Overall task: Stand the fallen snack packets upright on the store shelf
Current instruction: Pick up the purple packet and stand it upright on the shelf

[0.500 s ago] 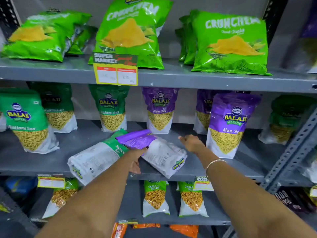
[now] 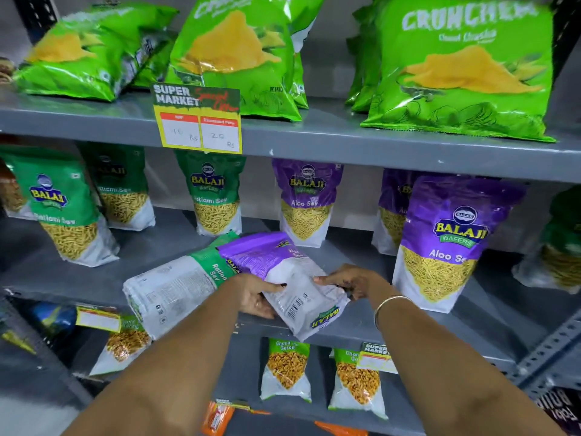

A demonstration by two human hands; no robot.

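The purple fallen packet lies on its back in the middle of the frame, on the grey middle shelf, with its purple top toward the back and its white bottom corner over the front edge. The left hand holds it at the lower left side, thumb on top and the other fingers below it. The right hand takes the right edge, fingers pressed on the white part. So both grips are closed on this packet. Its upper left part rests on a green fallen packet, which lies flat just left of it. Standing green packets are behind at left, standing purple packets at right. A price tag hangs on the upper shelf edge.
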